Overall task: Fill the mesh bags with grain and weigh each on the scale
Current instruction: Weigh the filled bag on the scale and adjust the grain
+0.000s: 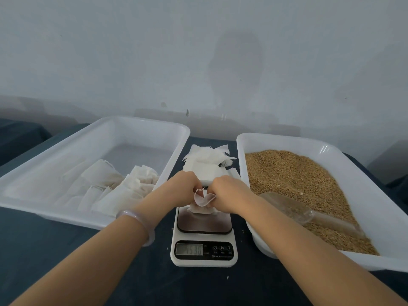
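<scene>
I look down on a table under a dark blue cloth (66, 250), set against a plain pale wall (198, 51). A white scale (204, 239) sits at the centre, its readout too blurred to read. Above its platform, the left hand (184, 186) and right hand (229, 191) pinch the open mouth of a small mesh bag (204, 200) with curled fingers. Left of the scale, a white tray (132, 120) holds bags (123, 184). Right of the scale, a second tray (309, 142) holds grain (291, 173) and a clear scoop (293, 208). Behind the scale lies a stack of empty bags (207, 164).

Left tray (66, 217), right tray (241, 164), bag stack (203, 165) hem the scale (204, 260).
</scene>
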A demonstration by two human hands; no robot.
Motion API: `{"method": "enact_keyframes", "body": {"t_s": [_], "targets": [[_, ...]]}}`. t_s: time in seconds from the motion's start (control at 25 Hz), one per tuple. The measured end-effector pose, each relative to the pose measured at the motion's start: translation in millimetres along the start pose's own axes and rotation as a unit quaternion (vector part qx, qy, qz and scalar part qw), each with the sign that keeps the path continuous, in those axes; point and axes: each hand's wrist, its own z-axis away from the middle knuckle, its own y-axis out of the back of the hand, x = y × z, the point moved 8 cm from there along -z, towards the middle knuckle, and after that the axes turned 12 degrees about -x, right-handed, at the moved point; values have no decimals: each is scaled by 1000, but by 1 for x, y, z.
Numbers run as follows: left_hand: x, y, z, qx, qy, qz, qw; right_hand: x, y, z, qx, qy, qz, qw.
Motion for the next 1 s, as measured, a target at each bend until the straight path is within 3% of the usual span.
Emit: {"method": "enact_keyframes", "body": {"t_s": [0.4, 0.6, 0.72, 1.0], "targets": [[7, -2, 1, -15, -34, -48, 998, 4, -1, 6, 16, 2, -27, 1000], [-18, 11, 18, 77, -76, -27, 994, 6, 11, 20, 74, 55, -57, 994], [-23, 16, 23, 121, -74, 30, 989, 20, 14, 26, 92, 52, -186, 977], [-25, 19, 26, 123, -62, 167, 976, 20, 11, 21, 82, 45, -178, 980]]}}
